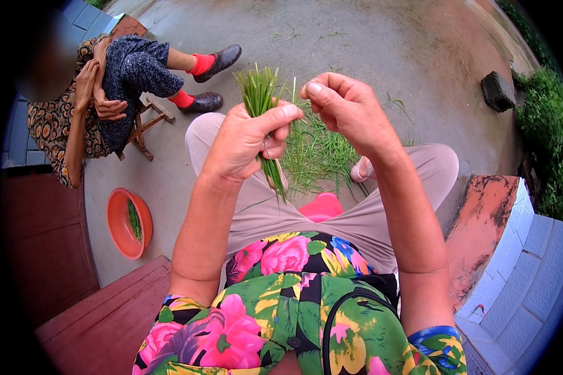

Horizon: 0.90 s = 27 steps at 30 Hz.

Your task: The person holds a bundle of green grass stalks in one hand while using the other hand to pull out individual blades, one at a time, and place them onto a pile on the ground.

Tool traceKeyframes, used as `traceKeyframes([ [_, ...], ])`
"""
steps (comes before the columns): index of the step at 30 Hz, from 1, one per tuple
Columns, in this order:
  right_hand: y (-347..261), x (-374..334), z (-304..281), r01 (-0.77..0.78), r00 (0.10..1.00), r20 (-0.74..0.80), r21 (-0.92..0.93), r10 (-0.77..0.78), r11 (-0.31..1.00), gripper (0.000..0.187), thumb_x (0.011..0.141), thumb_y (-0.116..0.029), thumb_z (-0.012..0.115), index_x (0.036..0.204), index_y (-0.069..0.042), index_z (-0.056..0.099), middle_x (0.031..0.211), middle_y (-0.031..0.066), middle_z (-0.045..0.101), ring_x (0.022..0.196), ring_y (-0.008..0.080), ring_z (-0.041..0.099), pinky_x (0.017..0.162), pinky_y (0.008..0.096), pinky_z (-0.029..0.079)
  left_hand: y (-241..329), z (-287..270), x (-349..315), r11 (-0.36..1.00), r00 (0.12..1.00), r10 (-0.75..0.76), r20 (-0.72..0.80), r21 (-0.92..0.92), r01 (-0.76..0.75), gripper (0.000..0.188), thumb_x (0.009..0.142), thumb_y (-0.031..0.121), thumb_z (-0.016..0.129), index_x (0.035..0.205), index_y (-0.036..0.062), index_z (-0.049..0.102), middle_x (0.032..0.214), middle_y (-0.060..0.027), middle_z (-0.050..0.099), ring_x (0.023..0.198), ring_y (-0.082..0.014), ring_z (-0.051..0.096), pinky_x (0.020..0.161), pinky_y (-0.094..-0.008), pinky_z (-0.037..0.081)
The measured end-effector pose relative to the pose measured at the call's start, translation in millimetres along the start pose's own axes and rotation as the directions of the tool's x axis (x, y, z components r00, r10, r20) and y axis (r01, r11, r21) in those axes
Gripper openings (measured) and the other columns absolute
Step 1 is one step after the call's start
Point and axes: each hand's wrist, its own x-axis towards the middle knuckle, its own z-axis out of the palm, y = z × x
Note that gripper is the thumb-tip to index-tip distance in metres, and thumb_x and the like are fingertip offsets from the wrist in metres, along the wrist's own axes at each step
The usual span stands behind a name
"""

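My left hand [250,137] is closed around a bunch of green chives [258,90], held upright with the cut-looking ends fanned at the top and thin leaves hanging below the fist. Just to its right, my right hand [347,109] is pinched, thumb against forefinger, close to the left thumb. A single thin stem stands between the two hands; which one grips it, and what lies in the right fingertips, is too small to make out. On the ground beyond and between my knees lies a loose heap of green blades [319,153].
An orange basin [114,215] with some green stalks stands at lower left. A seated person [131,81] on a wooden stool [145,128] is at upper left. Part of a pink-red object [322,206] shows between my legs. A dark block [497,92] lies at right near bushes [550,131].
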Motion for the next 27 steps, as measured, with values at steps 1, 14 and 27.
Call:
traceKeyframes([
  [1, 0, 0, -1, 0.001, 1.0, -0.001, -0.001, -0.001, 1.0, 0.021, 0.081, -0.022, 0.052, 0.07, -0.005, 0.055, 0.058, -0.0032, 0.046, 0.05, 0.0027, 0.039, 0.044, 0.0177, 0.032, 0, 0, 0, 1.0, 1.0, 0.008, -0.006, 0.006, -0.008, 0.011, 0.076, 0.012, 0.059, 0.078, 0.001, 0.057, 0.054, 0.0025, 0.045, 0.04, -0.0033, 0.034, 0.036, -0.0172, 0.026],
  [14, 50, 6, -17, 0.212, 0.966, -0.038, -0.456, -0.257, 0.864, 0.027, 0.075, -0.023, 0.059, 0.085, 0.002, 0.058, 0.085, 0.0099, 0.057, 0.081, 0.0149, 0.054, 0.072, 0.0277, 0.042, 1, 1, -1, 1.0, 0.998, 0.018, -0.057, -0.02, -0.019, 0.017, 0.081, 0.014, 0.05, 0.085, -0.0025, 0.055, 0.052, 0.0025, 0.043, 0.038, -0.0024, 0.029, 0.034, -0.017, 0.023],
  [27, -3, -3, 6, 0.155, 0.987, -0.012, -0.123, -0.157, 0.98, 0.018, 0.075, -0.017, 0.06, 0.077, 0.001, 0.06, 0.073, 0.0066, 0.06, 0.073, 0.0107, 0.054, 0.063, 0.0246, 0.044, -4, 1, 2, 0.995, 0.996, 0.085, -0.031, 0.052, -0.084, 0.013, 0.079, 0.014, 0.054, 0.078, 0.0012, 0.058, 0.053, 0.002, 0.046, 0.039, -0.0033, 0.034, 0.036, -0.0176, 0.026],
])
